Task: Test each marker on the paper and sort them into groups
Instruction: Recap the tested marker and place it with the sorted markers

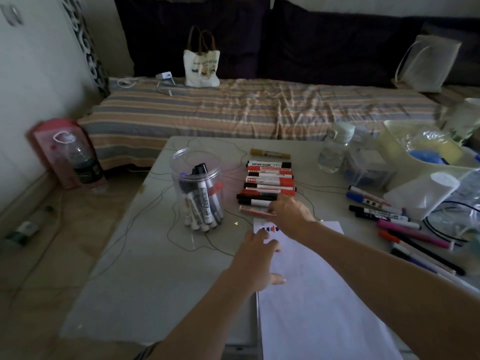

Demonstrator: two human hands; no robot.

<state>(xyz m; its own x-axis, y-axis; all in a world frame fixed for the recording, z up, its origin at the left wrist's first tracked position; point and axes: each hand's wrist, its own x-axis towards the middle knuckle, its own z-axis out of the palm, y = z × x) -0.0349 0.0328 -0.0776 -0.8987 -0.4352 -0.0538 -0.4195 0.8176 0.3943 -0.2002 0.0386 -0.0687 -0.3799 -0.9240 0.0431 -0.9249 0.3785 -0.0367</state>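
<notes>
Red marker (255, 209) lies at near end of marker row (268, 180) on table (145, 268), just beyond paper (311, 294). Our right hand (291, 211) pinches its end. Our left hand (257, 258) presses flat, fingers spread, on paper's corner. Clear jar (198, 183) of markers stands to the left.

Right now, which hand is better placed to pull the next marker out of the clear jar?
Probably the left hand: it rests flat on the paper, nearest the jar. The right hand is at the sorted row.

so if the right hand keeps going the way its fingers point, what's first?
The right hand already touches the nearest red marker; straight on, probably the row of red and black markers, though depth is unclear.
</notes>
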